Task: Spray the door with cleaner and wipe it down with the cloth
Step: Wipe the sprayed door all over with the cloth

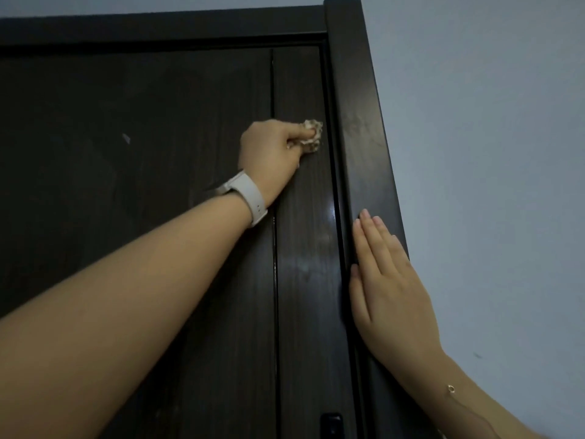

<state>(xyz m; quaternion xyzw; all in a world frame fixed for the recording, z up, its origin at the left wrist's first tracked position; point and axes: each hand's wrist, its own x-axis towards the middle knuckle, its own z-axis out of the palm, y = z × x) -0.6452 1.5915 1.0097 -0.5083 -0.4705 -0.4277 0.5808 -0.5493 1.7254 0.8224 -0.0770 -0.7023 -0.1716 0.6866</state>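
A dark brown wooden door point(142, 153) fills the left and middle of the head view, with a wet sheen on its right stile. My left hand point(269, 150), a white watch on its wrist, grips a crumpled pale cloth point(311, 136) and presses it against the upper right part of the door. My right hand point(386, 274) lies flat with straight fingers on the dark door frame point(357, 122) to the right. No spray bottle is in view.
A pale grey-blue wall point(490, 153) runs right of the frame and above it. A black lock part point(330, 424) shows at the door's bottom edge of view. A small light mark point(126, 138) sits on the door's left panel.
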